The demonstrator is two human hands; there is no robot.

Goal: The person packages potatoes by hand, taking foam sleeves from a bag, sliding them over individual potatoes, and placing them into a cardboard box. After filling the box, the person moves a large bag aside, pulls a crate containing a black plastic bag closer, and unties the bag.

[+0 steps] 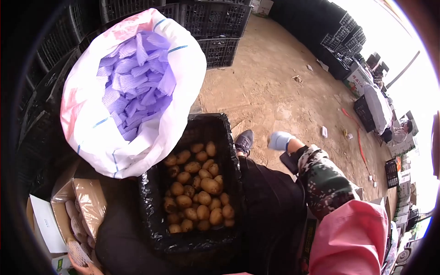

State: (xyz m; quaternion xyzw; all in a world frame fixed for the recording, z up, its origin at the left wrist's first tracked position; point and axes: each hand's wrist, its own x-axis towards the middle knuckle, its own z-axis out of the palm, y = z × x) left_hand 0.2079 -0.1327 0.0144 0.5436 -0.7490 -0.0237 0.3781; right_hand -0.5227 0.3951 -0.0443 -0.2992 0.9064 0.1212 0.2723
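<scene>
At the lower left edge, my left hand (87, 269) shows only in part, its fingers against a potato in a white foam net (79, 253). That potato is at the near end of a cardboard box (90, 201) holding several more netted potatoes (75, 220). My right hand (280, 140), in a whitish-blue glove, is off to the right above the dirt floor, beside my knee. It is blurred, and its fingers cannot be made out. Between my legs stands a crate lined with black plastic (151, 215), holding many loose brown potatoes (204, 198).
A white woven sack (185, 68) full of purple foam nets (133, 78) stands beyond the crate. Black plastic crates (215, 20) are stacked behind it. Far right, a person (399, 133) sits among boxes near a black crate (364, 113). Litter lies on the dirt floor (284, 91).
</scene>
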